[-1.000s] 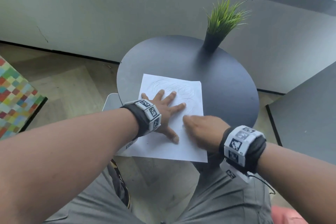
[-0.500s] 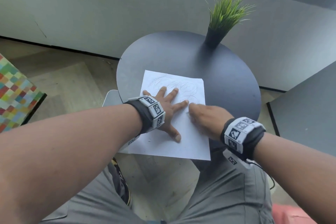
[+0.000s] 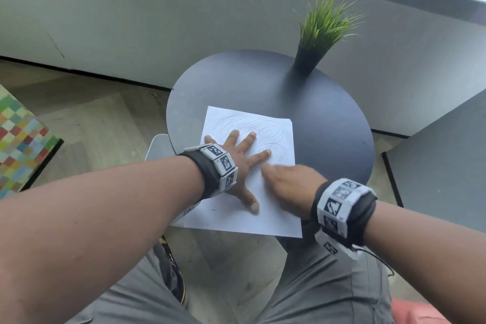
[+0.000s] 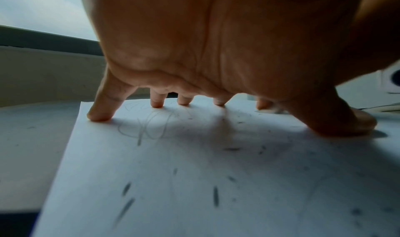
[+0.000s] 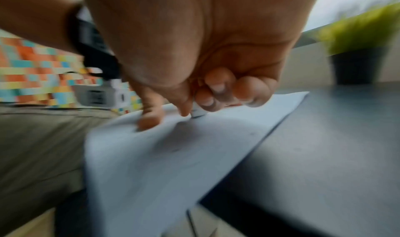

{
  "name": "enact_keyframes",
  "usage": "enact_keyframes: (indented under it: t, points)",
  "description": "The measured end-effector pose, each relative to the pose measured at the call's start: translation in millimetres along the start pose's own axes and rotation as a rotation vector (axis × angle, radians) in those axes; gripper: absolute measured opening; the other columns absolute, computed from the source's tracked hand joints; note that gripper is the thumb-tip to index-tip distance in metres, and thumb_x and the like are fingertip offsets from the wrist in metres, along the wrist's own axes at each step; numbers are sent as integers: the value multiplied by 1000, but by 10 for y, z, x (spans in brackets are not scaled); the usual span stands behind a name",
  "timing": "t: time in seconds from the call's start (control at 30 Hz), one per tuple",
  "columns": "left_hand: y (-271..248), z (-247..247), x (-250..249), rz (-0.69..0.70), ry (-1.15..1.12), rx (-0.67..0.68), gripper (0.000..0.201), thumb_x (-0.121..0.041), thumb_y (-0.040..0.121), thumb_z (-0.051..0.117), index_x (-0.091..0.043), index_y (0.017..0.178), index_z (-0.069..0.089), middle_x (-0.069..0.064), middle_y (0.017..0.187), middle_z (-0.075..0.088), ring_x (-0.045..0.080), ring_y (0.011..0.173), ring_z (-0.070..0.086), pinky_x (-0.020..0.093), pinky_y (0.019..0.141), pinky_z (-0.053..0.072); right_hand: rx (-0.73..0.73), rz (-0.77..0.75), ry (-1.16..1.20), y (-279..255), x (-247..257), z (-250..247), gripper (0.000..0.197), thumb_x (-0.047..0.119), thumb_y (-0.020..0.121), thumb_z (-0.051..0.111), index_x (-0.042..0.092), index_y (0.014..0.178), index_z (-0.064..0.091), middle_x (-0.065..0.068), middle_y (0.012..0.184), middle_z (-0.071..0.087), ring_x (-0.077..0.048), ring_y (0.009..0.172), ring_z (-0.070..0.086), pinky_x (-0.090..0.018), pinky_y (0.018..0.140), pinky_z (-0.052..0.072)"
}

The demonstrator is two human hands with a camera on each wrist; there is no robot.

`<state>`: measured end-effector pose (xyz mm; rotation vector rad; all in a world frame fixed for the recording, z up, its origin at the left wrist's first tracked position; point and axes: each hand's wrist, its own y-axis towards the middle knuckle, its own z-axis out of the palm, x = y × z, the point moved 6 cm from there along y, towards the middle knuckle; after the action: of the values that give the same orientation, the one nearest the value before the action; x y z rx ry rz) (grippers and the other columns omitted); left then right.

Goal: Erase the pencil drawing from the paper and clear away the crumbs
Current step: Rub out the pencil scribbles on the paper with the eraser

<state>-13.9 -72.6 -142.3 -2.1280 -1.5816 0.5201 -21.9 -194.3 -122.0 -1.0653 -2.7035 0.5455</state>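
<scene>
Our left hand (image 3: 238, 163) lies spread, grip open, pinning the paper (image 3: 276, 218) to the worktop (image 3: 328, 118); our right hand (image 3: 289, 184) grips a white eraser (image 5: 198, 113) against it.

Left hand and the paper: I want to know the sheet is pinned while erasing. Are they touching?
Touching. The left wrist view shows the left hand with spread fingertips planted on the paper, no gap beneath them.

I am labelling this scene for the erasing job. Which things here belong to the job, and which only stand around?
For the job:
paper
pencil drawing
crumbs
eraser
left hand, pressing the paper
right hand, gripping the eraser

Only standing around:
potted plant
round table
</scene>
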Motion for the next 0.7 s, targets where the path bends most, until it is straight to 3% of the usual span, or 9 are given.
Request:
enact_keyframes:
  t: [0.03, 0.1, 0.23, 0.33, 0.43, 0.57, 0.63, 0.7]
  points:
    - [1, 3, -9, 2, 1, 3, 136, -97, 45, 58, -51, 148, -19, -5, 160, -29, 37, 147, -21, 82, 100, 13, 41, -75, 5, -73, 135, 41, 12, 26, 96, 39, 18, 104, 34, -3, 94, 55, -33, 75, 55, -37, 63, 46]
    - [9, -1, -11, 7, -1, -3, 137, -97, 44, 57, -51, 148, -19, -5, 160, -29, 38, 147, -20, 82, 100, 14, 61, -88, -11, -100, 118, 43, 10, 29, 99, 37, 21, 100, 31, -1, 93, 53, -31, 74, 53, -36, 62, 42]
    - [10, 2, 5, 5, -7, -9, 137, -97, 44, 58, -51, 148, -18, -5, 160, -28, 37, 147, -20, 82, 100, 13, -48, 130, 28, 28, -354, -125, 12, 31, 100, 35, 20, 99, 31, -4, 93, 55, -31, 77, 54, -39, 68, 48]
    - [0, 4, 2, 1, -3, 1, 136, -96, 45, 59, -51, 148, -19, -5, 160, -29, 37, 147, -21, 83, 99, 12, -4, -2, 4, -55, -81, -37, 12, 25, 98, 38, 17, 106, 36, -4, 97, 56, -33, 83, 58, -36, 65, 43]
    - [0, 8, -9, 2, 2, 0, 136, -97, 45, 59, -51, 148, -19, -6, 160, -30, 37, 147, -22, 82, 100, 12, 74, -142, 24, -239, 163, 77, 11, 27, 100, 37, 22, 94, 30, 4, 86, 45, -26, 71, 48, -36, 61, 38]
    - [13, 10, -3, 6, -14, -2, 136, -97, 45, 59, -52, 147, -19, -5, 160, -29, 37, 147, -21, 82, 100, 12, -51, 103, 78, -121, -322, -92, 24, 40, 102, 31, 19, 91, 31, 4, 82, 45, -26, 71, 46, -36, 65, 41]
    - [0, 8, -1, 2, -4, 2, 136, -96, 46, 59, -51, 147, -19, -5, 160, -29, 37, 147, -21, 82, 100, 12, -56, 93, 58, -109, -270, -83, 18, 34, 100, 34, 20, 91, 28, 3, 84, 44, -30, 75, 50, -37, 66, 43]
    - [-10, 9, -12, 0, 0, 1, 135, -95, 46, 60, -51, 148, -18, -5, 160, -29, 37, 147, -21, 83, 100, 13, 24, -14, 48, -166, 22, 4, 11, 27, 98, 35, 21, 94, 27, 4, 87, 42, -30, 77, 51, -37, 65, 41]
